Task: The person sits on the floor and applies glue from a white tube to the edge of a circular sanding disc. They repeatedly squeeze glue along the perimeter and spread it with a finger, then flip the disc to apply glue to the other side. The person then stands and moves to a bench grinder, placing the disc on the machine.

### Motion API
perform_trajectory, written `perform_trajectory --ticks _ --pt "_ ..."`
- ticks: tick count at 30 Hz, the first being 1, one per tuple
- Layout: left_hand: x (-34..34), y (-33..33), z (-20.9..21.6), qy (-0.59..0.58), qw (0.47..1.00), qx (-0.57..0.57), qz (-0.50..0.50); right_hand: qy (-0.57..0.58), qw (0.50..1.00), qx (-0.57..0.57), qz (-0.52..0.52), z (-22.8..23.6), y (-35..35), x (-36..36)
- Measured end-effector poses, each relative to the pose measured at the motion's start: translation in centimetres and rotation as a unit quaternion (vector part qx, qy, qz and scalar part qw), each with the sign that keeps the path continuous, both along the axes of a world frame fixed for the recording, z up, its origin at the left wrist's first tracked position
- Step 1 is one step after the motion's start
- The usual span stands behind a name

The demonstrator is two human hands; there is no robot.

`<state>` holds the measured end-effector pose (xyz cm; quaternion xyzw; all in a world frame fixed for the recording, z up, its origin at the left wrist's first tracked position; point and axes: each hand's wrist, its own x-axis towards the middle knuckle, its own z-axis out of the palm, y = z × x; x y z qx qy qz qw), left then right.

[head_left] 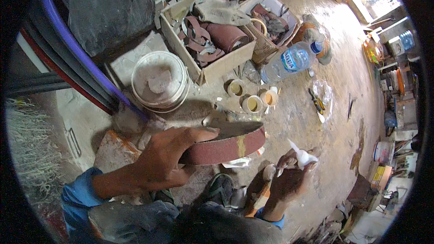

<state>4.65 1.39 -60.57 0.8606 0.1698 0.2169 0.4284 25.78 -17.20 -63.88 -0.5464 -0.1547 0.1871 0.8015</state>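
My left hand (pixel 158 159) is closed around one end of a reddish-brown sanding belt (pixel 219 152), thumb on top and fingers beneath. The belt is bent into a flattened loop, with a yellowish patch on its outer face. At the right, my right hand (pixel 291 177) grips a small white bottle with a pointed nozzle (pixel 304 157), the tip pointing up and left. Beside that hand is an orange-handled tool (pixel 262 197); whether the fingers also hold it, I cannot tell. The bottle and the belt are apart.
A lidded white bucket (pixel 159 81) stands ahead on the left. Behind are cardboard boxes (pixel 226 65) of abrasive scraps. Several small cups (pixel 252 104) and a water bottle (pixel 289 61) are on the floor, with pliers (pixel 318 101) farther right. Crowded shelves (pixel 402 122) line the right side.
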Motion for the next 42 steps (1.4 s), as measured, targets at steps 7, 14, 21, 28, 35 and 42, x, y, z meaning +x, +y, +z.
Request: perform_trajectory --ticks 7,14,21,28,35,42 --pt "-0.5 0.0 0.0 0.052 0.984 -0.119 0.122 -0.115 0.992 -0.045 0.010 -0.2 -0.2 -2.6" --pt "-0.2 -0.6 0.3 0.040 0.975 -0.180 0.123 -0.182 0.976 -0.123 -0.006 -0.3 -1.4 -3.4" --pt "-0.2 -1.1 0.9 0.044 0.984 -0.117 0.130 -0.234 0.960 -0.116 -0.099 -2.5 -1.5 -4.8" --pt "-0.3 -1.2 0.9 0.033 0.987 -0.091 0.131 -0.303 0.947 -0.109 -0.004 -3.2 -2.9 -3.6" --pt "-0.3 -1.2 0.5 0.020 0.988 -0.087 0.128 -0.246 0.962 -0.092 -0.080 -2.0 -1.4 -5.0" --pt "-0.3 -1.2 0.4 0.011 0.988 -0.077 0.131 -0.265 0.954 -0.125 -0.062 -0.3 -0.7 -5.0"
